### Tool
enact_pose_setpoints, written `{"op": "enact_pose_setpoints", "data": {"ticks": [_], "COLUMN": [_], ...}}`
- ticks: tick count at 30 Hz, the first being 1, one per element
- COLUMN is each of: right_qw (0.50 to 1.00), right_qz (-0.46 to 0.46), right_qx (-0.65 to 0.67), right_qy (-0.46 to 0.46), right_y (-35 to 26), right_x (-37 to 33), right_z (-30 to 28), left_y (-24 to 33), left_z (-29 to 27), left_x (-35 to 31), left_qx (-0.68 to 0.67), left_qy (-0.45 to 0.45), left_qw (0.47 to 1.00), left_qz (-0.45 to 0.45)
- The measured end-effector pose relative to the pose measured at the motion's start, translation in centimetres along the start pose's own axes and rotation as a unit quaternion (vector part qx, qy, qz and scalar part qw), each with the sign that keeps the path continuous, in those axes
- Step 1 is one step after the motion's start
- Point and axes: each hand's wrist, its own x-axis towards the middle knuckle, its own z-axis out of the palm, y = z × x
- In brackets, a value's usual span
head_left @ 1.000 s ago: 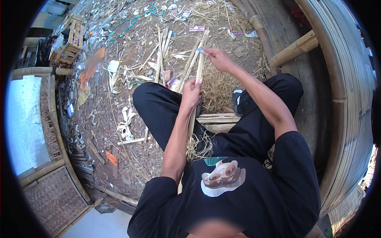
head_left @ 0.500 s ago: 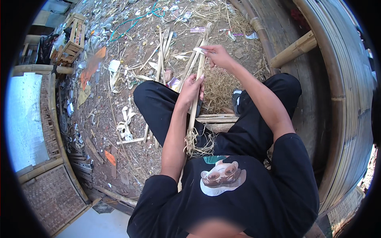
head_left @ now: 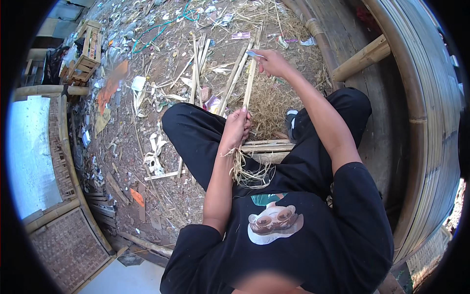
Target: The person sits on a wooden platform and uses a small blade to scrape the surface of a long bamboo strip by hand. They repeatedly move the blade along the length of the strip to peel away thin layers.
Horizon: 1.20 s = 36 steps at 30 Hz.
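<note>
My left hand is closed around a long pale bamboo strip, which slants away from me over my lap. Farther up, my right hand grips a small knife; its pale blade points left, close to the strip's far part. Whether the blade touches the strip cannot be made out. Curly thin shavings hang in a tangle below my left hand, by my wrist and lap.
More bamboo strips lie on the littered ground ahead. Fine shavings are heaped between my feet, beyond a bamboo rung. A bamboo platform runs along my right. A wooden crate and woven panel are at left.
My left hand has slid down toward my lap along with the strip's near end. My right hand has moved slightly up and right with the knife. The shavings tangle has shifted slightly.
</note>
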Motion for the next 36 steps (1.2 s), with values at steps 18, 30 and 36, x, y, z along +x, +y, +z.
{"op": "enact_pose_setpoints", "data": {"ticks": [18,30,36], "right_qw": [0.995,0.993,0.997], "right_qz": [-0.02,-0.089,-0.066], "right_qx": [-0.072,0.018,0.031], "right_qy": [-0.07,0.075,0.018], "right_y": [0.4,4.0,2.5], "right_x": [-0.9,0.0,-1.0], "right_z": [1.7,1.5,1.9], "left_y": [-0.1,0.1,-0.2], "left_z": [-0.5,0.1,-0.3], "left_x": [0.5,0.2,0.3], "left_qx": [-0.057,-0.058,-0.062], "left_qy": [-0.004,-0.053,-0.049], "left_qw": [0.998,0.997,0.997], "left_qz": [0.011,0.015,-0.001]}}
